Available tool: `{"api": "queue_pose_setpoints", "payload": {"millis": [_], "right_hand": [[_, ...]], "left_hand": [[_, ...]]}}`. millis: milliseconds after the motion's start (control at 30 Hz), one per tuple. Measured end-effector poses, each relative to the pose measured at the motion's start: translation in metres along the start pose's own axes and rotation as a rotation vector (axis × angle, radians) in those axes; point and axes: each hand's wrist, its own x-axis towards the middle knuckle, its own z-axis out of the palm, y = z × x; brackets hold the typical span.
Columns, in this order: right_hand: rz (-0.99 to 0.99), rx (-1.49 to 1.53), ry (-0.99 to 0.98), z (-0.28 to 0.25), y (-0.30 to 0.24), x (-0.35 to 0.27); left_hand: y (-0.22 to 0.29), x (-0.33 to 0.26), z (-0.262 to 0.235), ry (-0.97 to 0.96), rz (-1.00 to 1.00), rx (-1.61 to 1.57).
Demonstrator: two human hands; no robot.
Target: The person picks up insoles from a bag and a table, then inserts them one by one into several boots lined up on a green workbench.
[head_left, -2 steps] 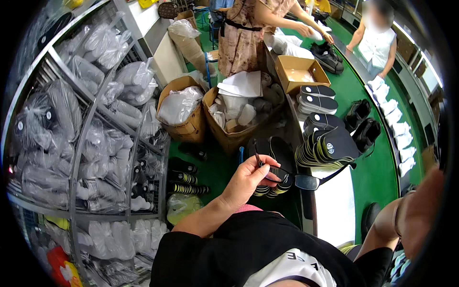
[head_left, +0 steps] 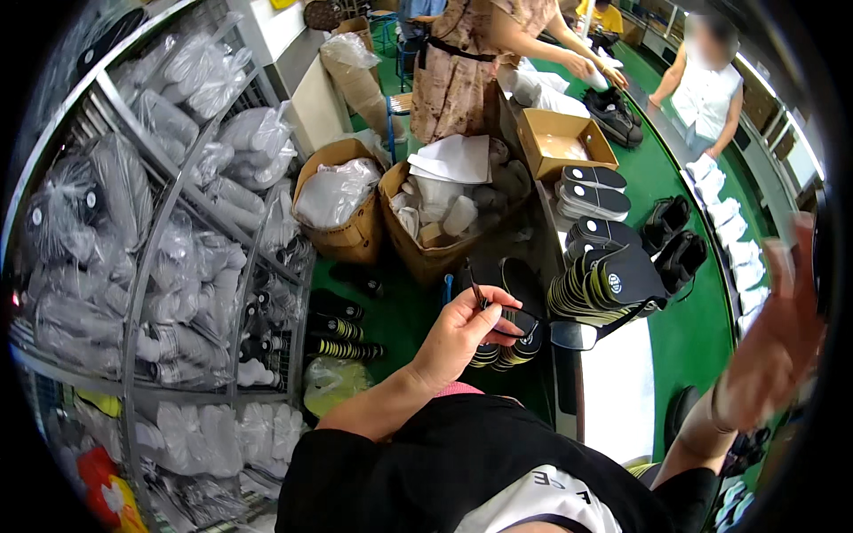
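Note:
My left hand [head_left: 466, 333] is closed on a pair of dark-framed eyeglasses [head_left: 573, 336], gripping one temple between thumb and fingers. One lens shows over the edge of the white worktop [head_left: 617, 395], near a stack of black insoles [head_left: 613, 277] with yellow-green edges. More such insoles stand in upright stacks just beyond the left hand. Raised at the far right, my right hand [head_left: 769, 355] is smeared by motion. Its fingers point upward, but whether they hold anything cannot be made out.
Wire shelving [head_left: 142, 302] with plastic-bagged goods fills the left. Two cardboard boxes, one of bagged material [head_left: 342, 235] and one of paper and scraps [head_left: 418, 253], stand ahead. Black shoes [head_left: 680, 253] and white bundles [head_left: 729, 218] lie along the green conveyor. Two people work beyond.
My right hand has swung upward and farther into view at the right. My left hand stays nearly still with the eyeglasses; the view has shifted slightly.

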Motion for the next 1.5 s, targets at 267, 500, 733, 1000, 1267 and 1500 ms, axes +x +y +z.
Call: {"api": "queue_pose_setpoints", "payload": {"millis": [267, 500, 733, 1000, 1267, 1500], "right_hand": [[0.676, 0.004, -0.61, 0.053, 0.008, -0.083], [0.694, -0.119, -0.635, 0.058, 0.013, -0.092], [1.235, 0.61, -0.311, 0.044, 0.013, -0.085], [0.408, 0.255, -0.319, 0.027, 0.0, -0.033], [0.256, 0.12, -0.129, 0.006, -0.029, -0.028], [0.247, 0.182, 0.034, -0.027, -0.055, -0.039]], "left_hand": [[-0.004, -0.011, 0.007, -0.106, 0.139, 0.337], [0.004, -0.009, 0.007, -0.037, 0.544, 0.828], [0.026, 0.005, 0.005, -0.066, 0.153, 0.112], [0.083, 0.012, 0.04, -0.196, 0.604, 0.244], [0.103, 0.023, 0.072, -0.401, 0.741, 0.046], [0.11, 0.065, 0.097, -0.47, 0.976, -0.431]]}}
